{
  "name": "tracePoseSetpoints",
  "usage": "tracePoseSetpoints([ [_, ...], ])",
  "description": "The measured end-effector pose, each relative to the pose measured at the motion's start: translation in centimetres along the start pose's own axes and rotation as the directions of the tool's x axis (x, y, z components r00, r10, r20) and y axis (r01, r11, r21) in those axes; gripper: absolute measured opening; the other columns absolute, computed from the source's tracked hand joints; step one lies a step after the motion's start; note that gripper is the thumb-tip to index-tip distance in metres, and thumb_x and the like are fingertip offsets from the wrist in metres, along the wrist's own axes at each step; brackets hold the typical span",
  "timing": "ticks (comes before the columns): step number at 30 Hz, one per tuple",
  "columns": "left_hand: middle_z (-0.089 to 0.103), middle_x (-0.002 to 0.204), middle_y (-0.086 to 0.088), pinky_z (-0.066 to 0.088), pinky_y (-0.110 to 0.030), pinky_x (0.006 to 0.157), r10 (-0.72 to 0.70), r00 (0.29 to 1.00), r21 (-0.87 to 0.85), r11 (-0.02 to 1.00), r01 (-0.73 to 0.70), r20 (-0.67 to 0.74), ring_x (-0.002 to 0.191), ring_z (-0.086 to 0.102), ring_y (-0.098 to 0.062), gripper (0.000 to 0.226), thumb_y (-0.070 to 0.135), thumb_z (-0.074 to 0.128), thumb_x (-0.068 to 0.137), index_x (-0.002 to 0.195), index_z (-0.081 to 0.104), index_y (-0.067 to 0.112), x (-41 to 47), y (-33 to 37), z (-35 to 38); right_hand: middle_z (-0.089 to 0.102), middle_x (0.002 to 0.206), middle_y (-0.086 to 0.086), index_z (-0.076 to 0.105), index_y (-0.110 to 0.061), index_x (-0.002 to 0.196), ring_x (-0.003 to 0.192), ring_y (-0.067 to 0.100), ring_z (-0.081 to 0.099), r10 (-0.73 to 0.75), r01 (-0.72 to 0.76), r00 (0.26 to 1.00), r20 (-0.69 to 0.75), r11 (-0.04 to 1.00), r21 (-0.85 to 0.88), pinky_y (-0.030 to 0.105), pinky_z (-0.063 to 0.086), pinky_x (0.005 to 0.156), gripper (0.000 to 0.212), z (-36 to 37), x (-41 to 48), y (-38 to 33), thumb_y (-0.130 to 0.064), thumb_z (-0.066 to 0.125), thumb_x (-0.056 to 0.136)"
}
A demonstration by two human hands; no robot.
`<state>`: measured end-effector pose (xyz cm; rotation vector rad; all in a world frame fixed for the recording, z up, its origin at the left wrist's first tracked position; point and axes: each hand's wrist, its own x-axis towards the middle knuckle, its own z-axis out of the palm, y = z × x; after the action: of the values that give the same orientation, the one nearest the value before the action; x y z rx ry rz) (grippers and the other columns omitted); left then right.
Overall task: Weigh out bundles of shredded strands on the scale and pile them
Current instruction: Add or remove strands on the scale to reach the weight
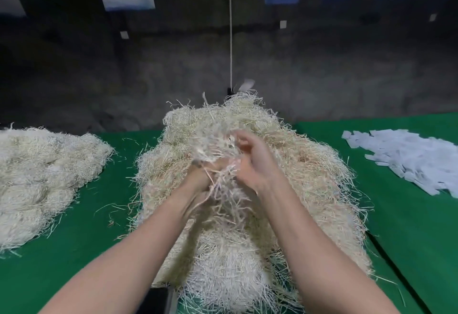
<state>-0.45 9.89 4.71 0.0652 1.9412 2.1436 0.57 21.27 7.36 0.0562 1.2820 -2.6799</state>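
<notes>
A big heap of pale shredded strands [309, 165] fills the middle of the green table [94, 227]. Over its top, my left hand [198, 184] and my right hand [252, 165] meet around a blurred bundle of strands [223, 160]. The left hand cups it from below with strands hanging through the fingers; the right hand pinches it from the side. A rounded white clump [230, 271] lies at the heap's near end. A dark edge, possibly the scale [158, 298], pokes out beneath the heap at the bottom.
A lower pile of strand bundles [42, 172] lies on the left of the table. A spread of white paper slips [416, 160] covers the right side. A white cord [231, 31] hangs down behind the heap against a dark wall with posters.
</notes>
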Motion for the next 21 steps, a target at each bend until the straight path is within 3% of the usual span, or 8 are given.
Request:
tracePoseSetpoints([
  [3, 0.071, 0.065, 0.003, 0.05, -0.019, 0.047, 0.017, 0.98, -0.073, 0.997, -0.032, -0.2, 0.062, 0.068, -0.009, 0.008, -0.002, 0.07, 0.074, 0.08, 0.066, 0.003, 0.4, 0.7, -2.0, 0.067, 0.093, 0.013, 0.066, -0.011, 0.091, 0.075, 0.017, 0.061, -0.4, 0.315, 0.904, -0.155, 0.864, -0.392, 0.023, 0.05, 0.065, 0.008, -3.2, -0.1, -1.3, -0.015, 0.063, 0.084],
  [5, 0.071, 0.074, 0.0, 0.052, -0.024, 0.049, 0.04, 0.975, -0.117, 0.991, -0.068, -0.221, 0.068, 0.066, -0.013, 0.005, -0.002, 0.064, 0.081, 0.081, 0.065, 0.003, 0.2, 1.3, -2.9, 0.061, 0.118, 0.01, 0.06, -0.013, 0.113, 0.099, 0.015, 0.059, -0.628, 0.344, 0.749, -0.21, 0.64, -0.687, 0.027, 0.051, 0.083, 0.036, -6.1, -0.1, -0.9, -0.021, 0.071, 0.08],
  [7, 0.067, 0.092, -0.008, 0.055, -0.027, 0.053, 0.068, 0.981, -0.256, 0.96, -0.114, -0.18, 0.07, 0.068, -0.016, 0.006, 0.0, 0.06, 0.084, 0.089, 0.064, -0.001, -0.4, 2.4, -2.8, 0.031, 0.148, 0.003, 0.027, -0.021, 0.145, 0.128, 0.013, 0.04, -0.411, 0.237, 0.908, -0.079, 0.66, -0.713, 0.038, 0.037, 0.106, 0.092, -7.6, -0.5, 0.9, -0.034, 0.077, 0.069],
  [9, 0.061, 0.112, -0.015, 0.054, -0.029, 0.067, 0.047, 0.989, -0.361, 0.928, -0.094, -0.138, 0.087, 0.067, -0.019, 0.017, 0.002, 0.057, 0.084, 0.099, 0.063, 0.004, -0.7, 2.7, -2.6, 0.02, 0.144, -0.006, 0.006, -0.027, 0.15, 0.119, -0.003, 0.043, -0.002, 0.018, 1.0, 0.025, 0.728, -0.685, 0.025, 0.034, 0.099, 0.118, -8.0, -1.1, 3.5, -0.032, 0.08, 0.058],
  [12, 0.04, 0.143, -0.02, 0.039, -0.023, 0.1, -0.159, 0.965, -0.49, 0.871, 0.037, -0.21, 0.125, 0.045, -0.033, 0.042, -0.002, 0.042, 0.096, 0.137, 0.045, 0.008, -0.9, 1.5, -3.2, 0.054, 0.104, -0.007, 0.058, 0.0, 0.109, 0.077, -0.008, 0.063, 0.191, -0.131, 0.982, 0.013, 0.721, -0.681, 0.004, 0.046, 0.07, 0.065, -7.0, -0.7, 7.6, -0.039, 0.077, 0.06],
  [15, 0.056, 0.102, -0.009, 0.051, -0.012, 0.055, -0.038, 0.992, -0.47, 0.882, -0.023, -0.12, 0.084, 0.058, -0.015, 0.019, 0.011, 0.051, 0.095, 0.1, 0.062, 0.026, -1.6, 1.7, -1.3, 0.063, 0.102, 0.009, 0.061, -0.002, 0.102, 0.074, 0.01, 0.06, 0.075, -0.127, 0.991, -0.11, 0.785, -0.606, 0.016, 0.051, 0.061, 0.037, -5.3, 1.2, 11.1, -0.029, 0.071, 0.079],
  [17, 0.058, 0.081, -0.006, 0.053, -0.027, 0.056, 0.03, 0.982, -0.455, 0.883, -0.113, -0.186, 0.066, 0.058, -0.015, 0.009, 0.014, 0.064, 0.08, 0.075, 0.066, 0.021, -1.1, 2.5, -1.6, 0.065, 0.1, 0.006, 0.063, -0.008, 0.095, 0.076, 0.017, 0.063, -0.095, -0.034, 0.99, -0.105, 0.56, -0.828, 0.029, 0.056, 0.07, 0.01, -5.8, 2.1, 12.2, -0.013, 0.054, 0.093],
  [21, 0.07, 0.067, -0.011, 0.053, -0.03, 0.046, -0.033, 0.979, -0.571, 0.816, -0.091, -0.202, 0.051, 0.067, -0.023, 0.015, 0.008, 0.071, 0.056, 0.07, 0.066, 0.005, 0.1, 3.6, -4.4, 0.055, 0.131, 0.001, 0.04, -0.017, 0.139, 0.111, 0.017, 0.058, -0.123, -0.08, 0.99, -0.065, -0.127, -0.989, 0.03, 0.047, 0.093, 0.04, -14.6, 0.8, 14.1, -0.022, 0.04, 0.1],
])
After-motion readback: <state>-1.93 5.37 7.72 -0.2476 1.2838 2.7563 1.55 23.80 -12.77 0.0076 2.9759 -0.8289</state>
